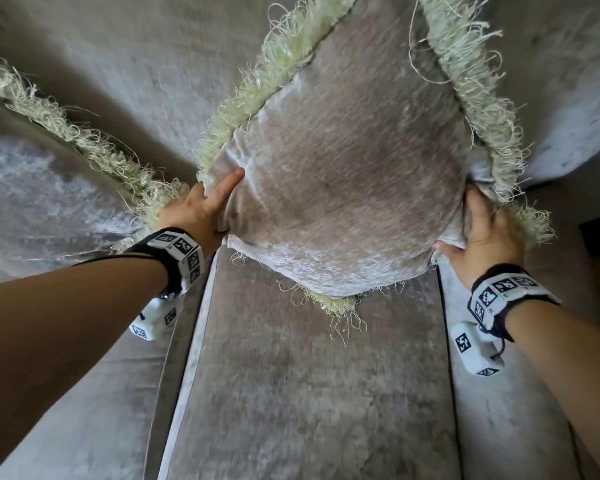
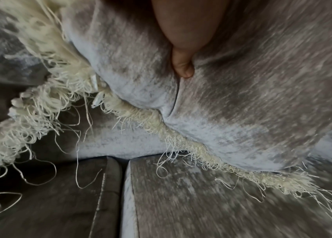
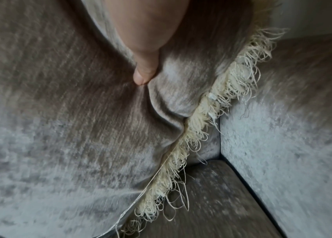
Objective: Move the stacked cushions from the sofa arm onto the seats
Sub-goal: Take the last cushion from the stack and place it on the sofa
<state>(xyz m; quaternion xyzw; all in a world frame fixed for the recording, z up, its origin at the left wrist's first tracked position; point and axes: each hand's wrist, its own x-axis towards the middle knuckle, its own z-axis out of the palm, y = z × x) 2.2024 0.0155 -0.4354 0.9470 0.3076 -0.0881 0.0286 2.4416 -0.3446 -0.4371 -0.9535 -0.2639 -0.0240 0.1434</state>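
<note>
Taupe velvet cushion point(image 1: 343, 188), cream fringe; left hand point(image 1: 201, 209), right hand point(image 1: 489, 233) each clamp grip on its sides

Soft daylight, dim lower corners, motion blur and wide-angle stretching at edges.

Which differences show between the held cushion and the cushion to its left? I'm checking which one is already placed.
The held cushion is gripped at both sides by the left hand and right hand; the left cushion is untouched. The held one faces the camera fully; the left one is cut off by the frame. Both are taupe velvet with cream fringe.
</note>
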